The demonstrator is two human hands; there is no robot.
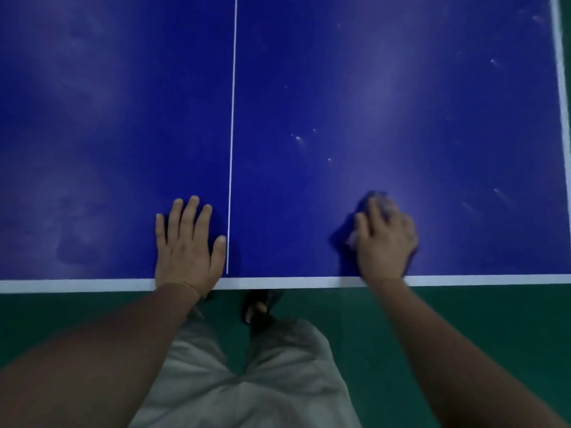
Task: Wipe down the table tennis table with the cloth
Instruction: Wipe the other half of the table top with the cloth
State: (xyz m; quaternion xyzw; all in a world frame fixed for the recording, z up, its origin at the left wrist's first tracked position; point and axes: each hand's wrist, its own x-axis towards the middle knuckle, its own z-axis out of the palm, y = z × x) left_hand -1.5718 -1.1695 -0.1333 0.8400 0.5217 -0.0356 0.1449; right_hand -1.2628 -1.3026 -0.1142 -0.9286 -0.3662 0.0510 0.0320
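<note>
Table tennis table (340,88): blue top, fills upper two-thirds of view, near edge straight across frame L to R.

Closest to cam: light grey trousers (262,390) at bottom centre, seen from above. Just beyond, a foot (258,307) in a dark sandal, toes toward the table, on green floor (494,319). Bare forearms (108,350) in from bottom L and bottom R corners, both reaching over the near edge.

White end line (309,282) along that edge, crossed by both wrists.

L hand (185,242): flat on the top, palm down, fingers straight and slightly spread, holding nothing. Thumb tip just beside the white centre line (232,134), on its L side; contact w/ the line not clear.

R hand (386,242): well apart from L, on R half of the top, just past the end line. Fingers curled down over a bunched cloth (384,202), pressing it to the surface. Bluish fabric, w/ a paler bit sticking out at the thumb side. Mostly hidden under the hand and motion-blurred, so exact shape not readable. Dark shadow on the top just L of it.

Farther out: centre line straight from near the end line to top of frame. Scattered white specks (298,138) on R half at mid-distance, plus short pale marks toward the R side. Cloudy pale smears (77,236) on L half; faint diagonal sheen on R half. White side line (560,72) down far R of frame.
</note>
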